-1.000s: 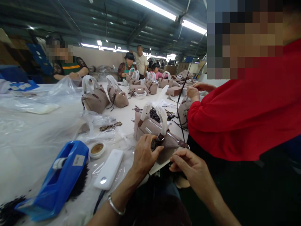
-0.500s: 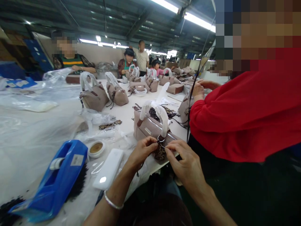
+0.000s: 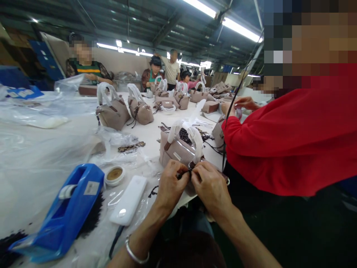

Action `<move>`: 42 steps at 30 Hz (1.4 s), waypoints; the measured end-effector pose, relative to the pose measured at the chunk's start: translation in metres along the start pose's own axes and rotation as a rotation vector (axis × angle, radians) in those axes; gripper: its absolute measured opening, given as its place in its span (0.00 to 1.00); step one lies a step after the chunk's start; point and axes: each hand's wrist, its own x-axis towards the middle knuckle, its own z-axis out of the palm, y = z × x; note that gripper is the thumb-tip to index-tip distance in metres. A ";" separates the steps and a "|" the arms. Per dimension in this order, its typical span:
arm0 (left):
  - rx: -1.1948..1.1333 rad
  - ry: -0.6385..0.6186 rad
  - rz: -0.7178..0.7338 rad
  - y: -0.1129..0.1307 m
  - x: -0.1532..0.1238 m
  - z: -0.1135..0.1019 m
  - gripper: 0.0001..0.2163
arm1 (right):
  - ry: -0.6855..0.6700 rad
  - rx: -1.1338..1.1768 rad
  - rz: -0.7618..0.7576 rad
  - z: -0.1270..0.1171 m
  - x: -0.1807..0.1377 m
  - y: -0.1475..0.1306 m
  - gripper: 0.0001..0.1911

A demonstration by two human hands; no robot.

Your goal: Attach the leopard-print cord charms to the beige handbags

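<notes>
A taupe handbag [image 3: 178, 149] with white-wrapped handles stands at the table's near edge. My left hand [image 3: 170, 186] and my right hand [image 3: 209, 186] meet right in front of it, fingertips pinched together on a small dark piece by the metal ring on the bag's front. Both hands are closed, and they hide most of what they pinch. A silver bangle [image 3: 135, 253] circles my left wrist.
A blue tape dispenser [image 3: 64, 212], a small round tin [image 3: 114, 175] and a white flat device [image 3: 128, 200] lie on plastic sheeting at the left. More taupe handbags [image 3: 113, 111] stand further up the table. A person in a red top [image 3: 290, 137] leans in close on the right; others sit beyond.
My right hand has come up from the table edge to meet my left at the bag's ring. The leopard-print piece seen dangling earlier is now covered by my hands.
</notes>
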 end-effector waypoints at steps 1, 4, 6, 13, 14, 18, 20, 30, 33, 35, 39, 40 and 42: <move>-0.024 -0.025 -0.032 0.000 -0.001 0.000 0.02 | 0.018 0.016 -0.005 0.002 -0.001 0.000 0.09; -0.190 -0.101 -0.139 -0.001 -0.001 0.000 0.04 | 0.058 0.068 -0.026 0.005 -0.004 0.003 0.08; -0.313 -0.131 -0.200 -0.005 0.000 0.002 0.08 | 0.065 0.081 -0.040 0.006 -0.005 0.004 0.08; -0.355 -0.186 -0.141 -0.022 0.006 0.015 0.06 | -0.013 0.053 -0.066 0.002 -0.003 0.006 0.10; -0.325 -0.181 -0.118 -0.024 0.006 0.016 0.06 | -0.029 0.043 -0.061 0.001 -0.002 0.006 0.10; -0.120 -0.091 0.041 -0.028 0.006 0.014 0.09 | -0.075 -0.004 -0.010 -0.001 0.000 0.004 0.10; 0.065 -0.056 0.177 -0.029 0.007 0.013 0.10 | -0.087 -0.018 0.015 -0.002 0.001 0.002 0.09; 0.241 -0.105 0.358 -0.024 0.018 0.009 0.02 | -0.038 -0.086 0.006 -0.006 0.000 0.007 0.07; 0.280 -0.101 0.294 -0.014 0.013 0.007 0.03 | 0.011 -0.086 -0.010 -0.013 -0.001 0.011 0.08; 0.354 -0.078 0.245 -0.008 0.009 0.009 0.06 | 0.079 -0.072 -0.067 -0.018 -0.002 0.016 0.07; 0.482 -0.043 0.168 -0.005 0.004 0.019 0.05 | 0.184 -0.039 -0.243 -0.019 -0.005 0.026 0.06; 0.496 -0.046 0.156 -0.005 0.003 0.021 0.04 | 0.189 -0.027 -0.269 -0.017 -0.005 0.028 0.07; 0.498 -0.049 0.121 -0.006 0.001 0.023 0.03 | 0.189 -0.003 -0.296 -0.012 -0.007 0.032 0.07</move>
